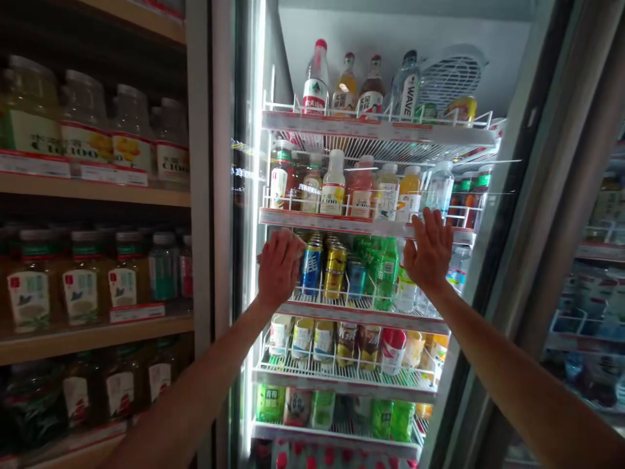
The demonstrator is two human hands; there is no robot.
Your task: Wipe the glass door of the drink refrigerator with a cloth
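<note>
My left hand (280, 266) is raised in front of the lit drinks fridge, its fingers bent over a pale, thin piece of what looks like cloth (301, 247). Only the cloth's edges show beside the fingers. To the right, my right hand (430, 251) is spread flat with nothing in it, level with the second shelf's front edge (336, 223). Both hands appear to be at the fridge's glass door, though I cannot tell whether they touch it. Behind them stand a blue can (311, 268), a gold can (334, 270) and a green bottle (387, 273).
Bottles such as a red-capped one (316, 81) line the top fridge shelf, beside a white round fan grille (452, 78). Wooden shelving (97, 189) with jars stands left. A metal door frame (532, 215) runs down the right side. Further drinks fill the lower fridge shelves.
</note>
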